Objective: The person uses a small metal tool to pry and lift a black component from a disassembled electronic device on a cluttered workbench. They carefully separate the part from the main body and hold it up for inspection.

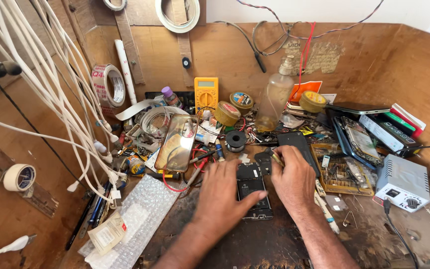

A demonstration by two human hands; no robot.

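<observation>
Head view, workbench seen from above. Opened phone (253, 192): dark, back cover off, lying flat on the scorched bench top (274, 244) near the middle, long axis running near to far. Left hand (222, 194): palm down, fingers loosely spread, resting along the phone's left edge; its thumb (255, 198) reaches right across the phone's lower half and presses on it, so the hand pins rather than grasps. Right hand (293, 178): just right of the phone, fingers curled in a pinch around a thin yellow-handled tool (276, 158), whose tip points toward the phone's far right corner; whether the tip touches the phone cannot be told. The phone thus lies between the two hands, under the left thumb and beside the right fingertips. Surroundings: clear phone case (177, 143) standing tilted to the far left; sheet of bubble wrap (140, 214) near left; yellow multimeter (206, 93) against the far wall; plastic bottle (274, 99) beside it; solder spool (235, 139) just beyond the phone; grey soldering station (403, 182) at right; bundle of white cables (51, 99) hanging at left.
</observation>
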